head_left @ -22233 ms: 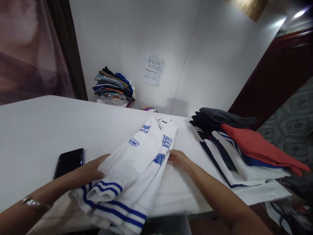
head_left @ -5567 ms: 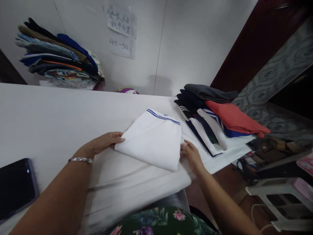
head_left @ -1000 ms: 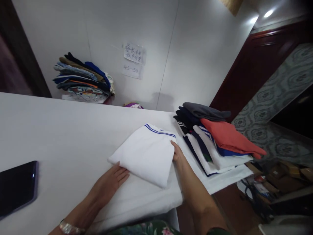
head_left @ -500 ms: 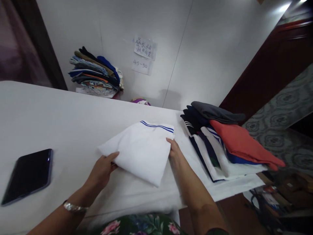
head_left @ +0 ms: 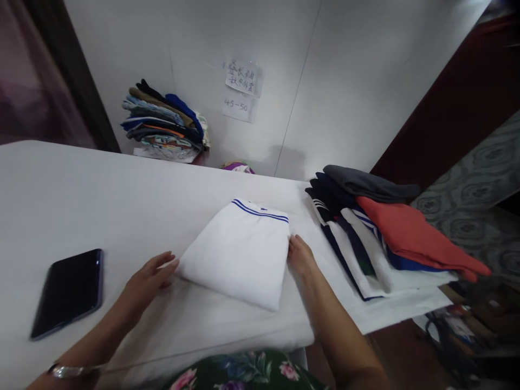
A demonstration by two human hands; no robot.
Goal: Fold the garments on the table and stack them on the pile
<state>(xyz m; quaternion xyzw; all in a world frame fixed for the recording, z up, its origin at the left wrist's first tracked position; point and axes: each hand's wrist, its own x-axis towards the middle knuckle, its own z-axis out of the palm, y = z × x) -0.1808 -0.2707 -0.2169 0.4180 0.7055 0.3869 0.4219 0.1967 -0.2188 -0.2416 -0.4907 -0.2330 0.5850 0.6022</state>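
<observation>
A folded white garment (head_left: 239,254), with blue stripes along its far edge, lies flat on the white table in front of me. My left hand (head_left: 148,279) is at its left corner, fingers stretched out and apart, the tips at or just beside the cloth. At the right edge, the fingers of my right hand (head_left: 303,255) are bent against the garment and seem to pinch it; part of them is hidden at the edge. Right of that hand lies a row of folded clothes (head_left: 361,249), dark, white and striped, with a coral garment (head_left: 410,233) on top.
A black tablet or phone (head_left: 69,292) lies on the table (head_left: 101,200) at the left. Beyond the far edge, a stack of folded clothes (head_left: 162,122) stands against the wall. Handwritten paper signs (head_left: 239,89) are stuck on the wall. A grey garment (head_left: 369,183) tops the right-hand row.
My left hand has let go of the garment's near left edge and moved left, its fingers spreading. The garment lies flatter and smoother. My right hand stays at the right edge.
</observation>
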